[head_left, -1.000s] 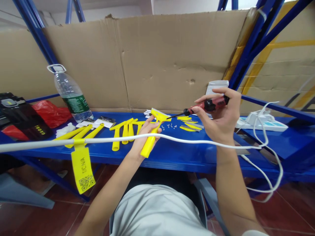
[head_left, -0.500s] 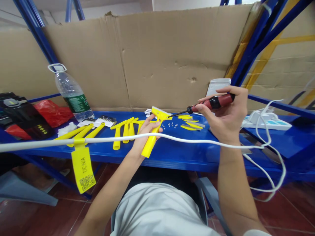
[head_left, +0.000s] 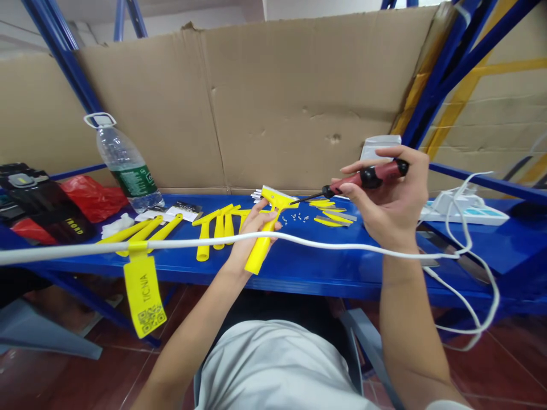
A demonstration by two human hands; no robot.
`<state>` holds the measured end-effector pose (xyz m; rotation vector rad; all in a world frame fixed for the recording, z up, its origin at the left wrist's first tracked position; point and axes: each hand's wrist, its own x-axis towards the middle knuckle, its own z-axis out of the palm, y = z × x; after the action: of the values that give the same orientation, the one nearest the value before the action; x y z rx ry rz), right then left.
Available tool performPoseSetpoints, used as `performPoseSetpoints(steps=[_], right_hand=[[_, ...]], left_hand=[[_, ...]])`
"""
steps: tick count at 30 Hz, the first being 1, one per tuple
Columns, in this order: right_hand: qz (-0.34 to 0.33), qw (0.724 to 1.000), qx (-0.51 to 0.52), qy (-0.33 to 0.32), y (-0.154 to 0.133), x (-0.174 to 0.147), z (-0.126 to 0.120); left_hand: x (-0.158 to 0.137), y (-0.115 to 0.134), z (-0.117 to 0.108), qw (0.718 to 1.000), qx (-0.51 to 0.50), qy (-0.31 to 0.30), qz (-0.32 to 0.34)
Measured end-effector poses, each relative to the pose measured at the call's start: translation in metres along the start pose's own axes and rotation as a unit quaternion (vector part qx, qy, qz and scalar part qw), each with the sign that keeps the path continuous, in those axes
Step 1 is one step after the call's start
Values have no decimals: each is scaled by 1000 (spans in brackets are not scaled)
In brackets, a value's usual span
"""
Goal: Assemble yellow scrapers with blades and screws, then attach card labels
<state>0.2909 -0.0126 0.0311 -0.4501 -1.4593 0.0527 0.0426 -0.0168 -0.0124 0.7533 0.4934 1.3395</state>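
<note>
My left hand (head_left: 252,233) is closed around a yellow scraper (head_left: 259,253), its wide head up and its handle slanting down toward me. In my right hand (head_left: 397,205) is a screwdriver (head_left: 371,175) with a dark red and black handle. Its thin shaft points left, and the tip meets the scraper's head near its right end. Small screws (head_left: 294,217) lie scattered on the blue table (head_left: 316,267) just behind the scraper. Yellow blade-like pieces (head_left: 333,217) lie to their right. Several yellow scraper handles (head_left: 204,242) rest left of my left hand.
A white cable (head_left: 325,245) with a yellow tag (head_left: 144,293) crosses in front of my view. At the left stand a plastic bottle (head_left: 128,171), a red bag (head_left: 92,196) and a black bag (head_left: 47,210). A power strip (head_left: 482,215) lies right; cardboard (head_left: 299,102) walls the back.
My right hand and the screwdriver handle have turned slightly, while the tip stays on the scraper's head. The left hand and scraper hold almost the same place.
</note>
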Motion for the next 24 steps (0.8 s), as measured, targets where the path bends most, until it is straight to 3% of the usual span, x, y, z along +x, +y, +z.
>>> performPoseSetpoints(steps=[3,9,19,24], right_hand=[[-8,999,-20,32,2,0,2],[46,996,51,-53,-3,-1,1],[32,998,-8,46,1,0,4],[28,998,47,-21,-2,1,3]], left_hand=[[0,0,1,1000,-2,-1,-5],[1,0,-1,1000,-8,11,-7],[-3,4,5,1000,-5,7,-17],[-3,3,5,1000,3,13,-11]])
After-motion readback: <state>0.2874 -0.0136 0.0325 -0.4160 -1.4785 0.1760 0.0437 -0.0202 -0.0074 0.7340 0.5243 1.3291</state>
